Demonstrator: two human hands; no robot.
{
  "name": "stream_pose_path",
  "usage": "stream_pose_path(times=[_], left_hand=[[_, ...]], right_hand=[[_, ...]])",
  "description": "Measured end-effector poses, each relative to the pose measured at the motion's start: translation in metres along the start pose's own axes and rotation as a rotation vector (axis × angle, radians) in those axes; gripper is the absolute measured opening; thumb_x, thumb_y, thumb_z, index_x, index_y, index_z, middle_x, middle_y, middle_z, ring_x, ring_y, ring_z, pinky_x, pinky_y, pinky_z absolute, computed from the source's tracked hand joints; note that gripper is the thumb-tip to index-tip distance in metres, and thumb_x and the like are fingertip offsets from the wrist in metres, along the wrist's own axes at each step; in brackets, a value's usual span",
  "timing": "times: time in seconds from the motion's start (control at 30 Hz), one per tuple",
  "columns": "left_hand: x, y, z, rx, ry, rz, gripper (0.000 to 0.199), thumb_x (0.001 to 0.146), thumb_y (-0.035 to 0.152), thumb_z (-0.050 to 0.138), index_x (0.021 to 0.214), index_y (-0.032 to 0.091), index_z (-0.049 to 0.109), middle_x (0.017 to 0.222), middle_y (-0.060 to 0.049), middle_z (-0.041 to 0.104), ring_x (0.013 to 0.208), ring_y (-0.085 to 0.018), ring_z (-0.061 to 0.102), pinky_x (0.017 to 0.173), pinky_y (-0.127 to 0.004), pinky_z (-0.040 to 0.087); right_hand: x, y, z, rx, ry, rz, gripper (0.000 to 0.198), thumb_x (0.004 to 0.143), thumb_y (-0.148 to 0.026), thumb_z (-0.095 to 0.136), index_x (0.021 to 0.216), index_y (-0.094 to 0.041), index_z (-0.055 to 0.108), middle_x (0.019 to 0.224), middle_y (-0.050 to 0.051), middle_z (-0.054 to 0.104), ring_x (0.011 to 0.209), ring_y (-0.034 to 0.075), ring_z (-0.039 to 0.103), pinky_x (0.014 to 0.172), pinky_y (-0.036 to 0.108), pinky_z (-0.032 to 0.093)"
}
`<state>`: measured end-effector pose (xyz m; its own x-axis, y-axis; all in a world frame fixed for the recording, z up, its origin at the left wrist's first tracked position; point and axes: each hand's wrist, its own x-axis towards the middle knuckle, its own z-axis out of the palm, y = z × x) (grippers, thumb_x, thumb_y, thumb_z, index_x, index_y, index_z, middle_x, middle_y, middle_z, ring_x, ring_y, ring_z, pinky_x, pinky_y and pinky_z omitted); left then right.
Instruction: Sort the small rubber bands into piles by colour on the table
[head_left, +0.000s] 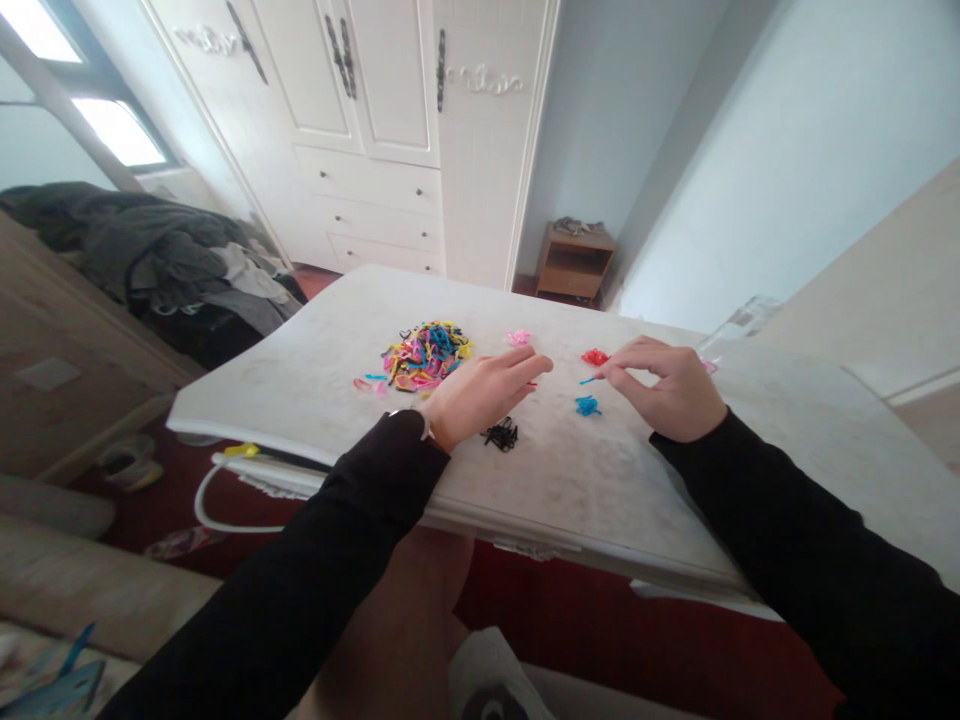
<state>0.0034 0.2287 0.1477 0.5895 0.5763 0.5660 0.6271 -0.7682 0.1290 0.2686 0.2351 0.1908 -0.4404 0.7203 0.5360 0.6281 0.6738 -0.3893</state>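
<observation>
My right hand pinches a blue rubber band between thumb and fingertips, above a small blue pile of bands. Just behind it lies a red pile of bands. My left hand hovers between the large mixed pile of coloured bands and the blue pile, its fingers curled. A red rubber band pokes out under those fingers; the thumb is mostly hidden. Below the left hand sits a black pile of bands, and a pink pile of bands lies beyond it.
Everything lies on a white table. A clear plastic bag or box is at its right rear edge, with pink beside it. A white wardrobe and a wooden nightstand stand behind. Dark clothes are heaped at left.
</observation>
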Motion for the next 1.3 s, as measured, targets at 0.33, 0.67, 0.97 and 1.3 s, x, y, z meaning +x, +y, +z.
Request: stream_pose_path(times=[0.33, 0.67, 0.97, 1.3], left_hand=[[0.0, 0.0, 0.001, -0.039, 0.017, -0.006, 0.017, 0.101, 0.014, 0.051, 0.114, 0.019, 0.061, 0.102, -0.005, 0.068, 0.083, -0.016, 0.07, 0.072, -0.025, 0.051], [0.0, 0.0, 0.0, -0.041, 0.015, -0.008, 0.015, 0.1, 0.013, 0.053, 0.112, 0.019, 0.061, 0.101, -0.005, 0.069, 0.082, -0.016, 0.069, 0.072, -0.025, 0.05], [-0.001, 0.001, 0.0, -0.069, 0.029, -0.013, 0.013, 0.1, 0.014, 0.053, 0.11, 0.019, 0.06, 0.101, -0.004, 0.069, 0.081, -0.014, 0.07, 0.071, -0.024, 0.052], [-0.002, 0.001, 0.001, -0.141, 0.071, 0.026, 0.009, 0.101, 0.014, 0.056, 0.107, 0.018, 0.06, 0.1, -0.004, 0.068, 0.081, -0.014, 0.071, 0.071, -0.023, 0.053]], right_hand=[[-0.001, 0.02, 0.006, -0.085, -0.135, 0.009, 0.028, 0.09, -0.035, 0.062, 0.072, -0.02, 0.078, 0.08, 0.006, 0.08, 0.076, 0.022, 0.074, 0.075, 0.034, 0.053], [0.0, 0.021, 0.002, -0.153, -0.262, 0.173, 0.039, 0.091, -0.04, 0.059, 0.065, -0.023, 0.081, 0.07, 0.003, 0.08, 0.068, 0.02, 0.074, 0.065, 0.031, 0.051], [-0.001, 0.021, 0.002, -0.15, -0.188, 0.136, 0.035, 0.093, -0.037, 0.06, 0.068, -0.021, 0.079, 0.076, 0.006, 0.08, 0.073, 0.024, 0.075, 0.07, 0.035, 0.054], [-0.01, -0.006, 0.023, 0.118, -0.357, -0.302, 0.044, 0.097, -0.031, 0.065, 0.141, -0.027, 0.065, 0.136, 0.011, 0.072, 0.122, 0.03, 0.067, 0.107, 0.055, 0.054]])
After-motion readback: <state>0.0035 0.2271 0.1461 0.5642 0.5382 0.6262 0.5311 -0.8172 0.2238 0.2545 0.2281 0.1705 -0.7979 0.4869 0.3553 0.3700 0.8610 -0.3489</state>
